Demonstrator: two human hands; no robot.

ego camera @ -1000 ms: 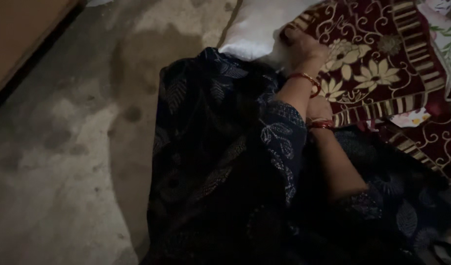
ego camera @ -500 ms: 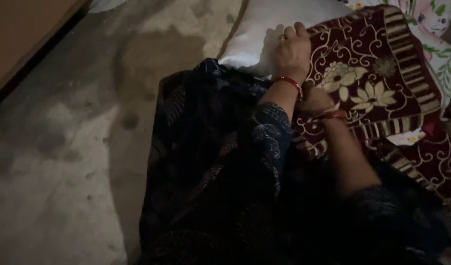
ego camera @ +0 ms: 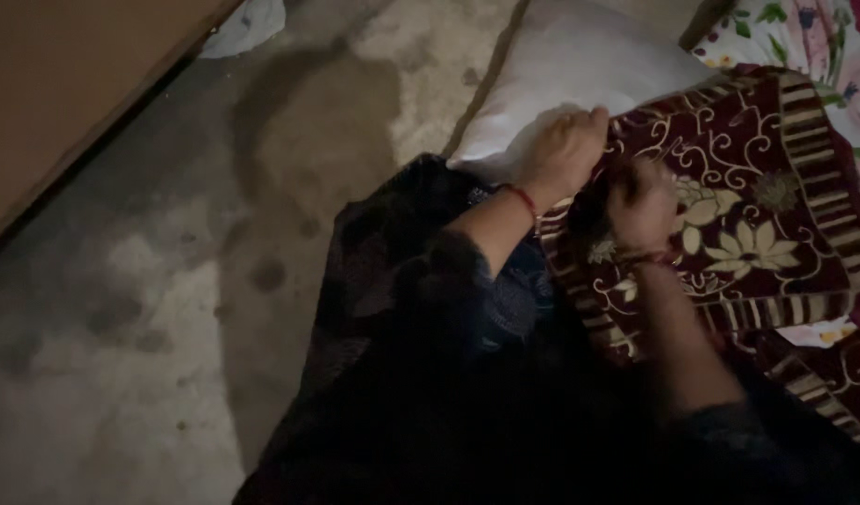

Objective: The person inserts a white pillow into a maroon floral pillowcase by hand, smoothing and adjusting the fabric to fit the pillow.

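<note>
Rough stained concrete floor (ego camera: 150, 374), both hands (ego camera: 566, 150) (ego camera: 643, 208) gripping embroidered maroon cover (ego camera: 757, 187) over smooth white pillow (ego camera: 561, 65)

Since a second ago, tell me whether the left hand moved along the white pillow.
Cannot tell: the camera shifted too. The left hand grips the maroon cover's edge on the white pillow, as before.

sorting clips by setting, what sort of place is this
Probably a home, with work done on the floor: a bare concrete floor, a white pillow going into a maroon patterned cover, floral bedding alongside.
</note>
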